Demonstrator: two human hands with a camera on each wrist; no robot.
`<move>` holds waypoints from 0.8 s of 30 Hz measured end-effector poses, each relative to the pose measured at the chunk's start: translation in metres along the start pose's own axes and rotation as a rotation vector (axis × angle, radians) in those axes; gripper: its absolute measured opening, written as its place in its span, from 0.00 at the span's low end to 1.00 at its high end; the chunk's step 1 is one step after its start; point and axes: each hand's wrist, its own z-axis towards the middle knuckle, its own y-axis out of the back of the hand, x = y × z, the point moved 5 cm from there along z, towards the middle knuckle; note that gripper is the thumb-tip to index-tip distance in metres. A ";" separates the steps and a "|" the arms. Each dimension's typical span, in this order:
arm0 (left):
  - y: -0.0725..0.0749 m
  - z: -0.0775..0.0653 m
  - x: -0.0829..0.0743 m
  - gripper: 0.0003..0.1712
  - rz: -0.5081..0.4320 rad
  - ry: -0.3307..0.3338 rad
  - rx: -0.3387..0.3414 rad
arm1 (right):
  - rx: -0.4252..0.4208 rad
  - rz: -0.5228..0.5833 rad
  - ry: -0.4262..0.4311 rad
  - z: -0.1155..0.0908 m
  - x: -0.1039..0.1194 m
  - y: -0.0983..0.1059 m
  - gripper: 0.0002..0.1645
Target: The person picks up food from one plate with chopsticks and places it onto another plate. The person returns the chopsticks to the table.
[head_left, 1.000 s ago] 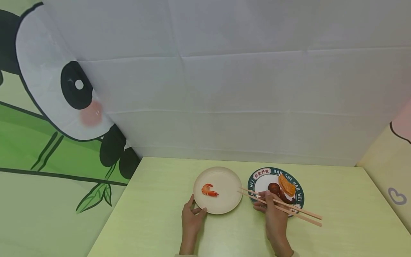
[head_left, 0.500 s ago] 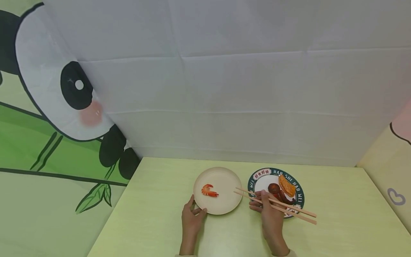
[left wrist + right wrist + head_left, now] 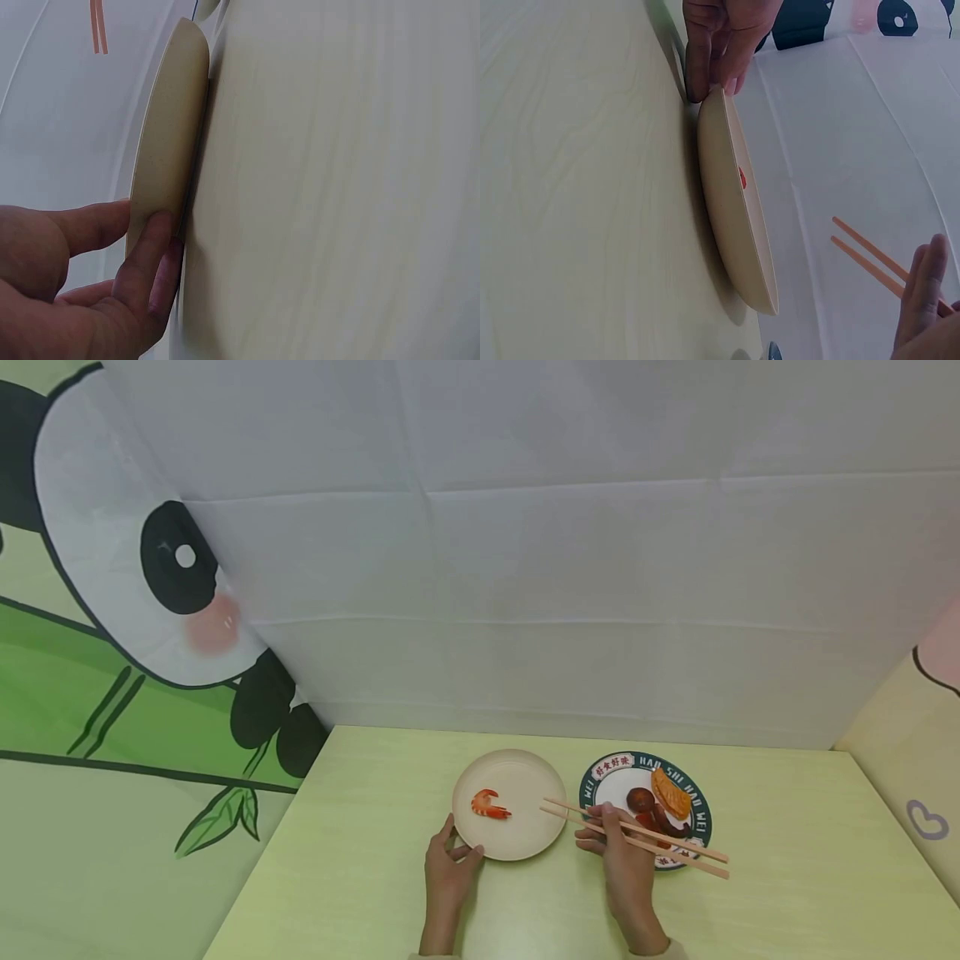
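In the head view my left hand [image 3: 450, 867] grips the near-left rim of a cream plate [image 3: 528, 842], its thumb on the rim. In the left wrist view the fingers [image 3: 146, 262] press against the plate's outer side [image 3: 169, 135]. On that plate lies an orange-red shrimp [image 3: 490, 805]. My right hand [image 3: 628, 868] holds a pair of wooden chopsticks [image 3: 690, 847]; their tips point left, slightly apart, over the plate's right part with nothing between them. The right wrist view has the chopsticks [image 3: 870, 248] raised above the plate [image 3: 724, 195].
Partly behind my right hand stands a green-rimmed plate [image 3: 702, 814] with lettering. It bears a round brown piece [image 3: 640, 799], a golden ridged piece [image 3: 671, 795] and dark curved food [image 3: 669, 822]. A pale wall cloth [image 3: 525, 568] rises behind the light table [image 3: 360, 827].
My right hand has moved left with the chopsticks, bringing their tips further over the cream plate. My left hand, both plates and the shrimp have stayed in place.
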 end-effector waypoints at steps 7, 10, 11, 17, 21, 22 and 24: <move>0.000 -0.001 -0.001 0.42 -0.006 0.011 -0.003 | 0.017 0.024 -0.001 -0.002 -0.002 -0.003 0.22; 0.000 -0.001 -0.001 0.42 -0.010 0.004 -0.002 | 0.026 0.029 0.014 -0.007 0.012 -0.010 0.22; 0.000 -0.001 -0.001 0.42 -0.009 0.000 -0.002 | 0.016 0.007 -0.001 -0.009 0.019 -0.014 0.22; 0.000 0.000 -0.003 0.41 0.004 -0.009 -0.003 | -0.047 -0.101 -0.103 -0.016 0.046 -0.028 0.26; 0.000 -0.001 -0.003 0.42 -0.006 -0.006 0.003 | -0.049 -0.108 -0.160 -0.017 0.047 -0.030 0.26; 0.000 -0.001 -0.003 0.42 -0.007 -0.005 0.004 | -0.047 -0.113 -0.170 -0.017 0.047 -0.031 0.26; 0.001 -0.001 -0.003 0.41 -0.011 -0.001 0.000 | -0.044 -0.118 -0.187 -0.018 0.046 -0.031 0.25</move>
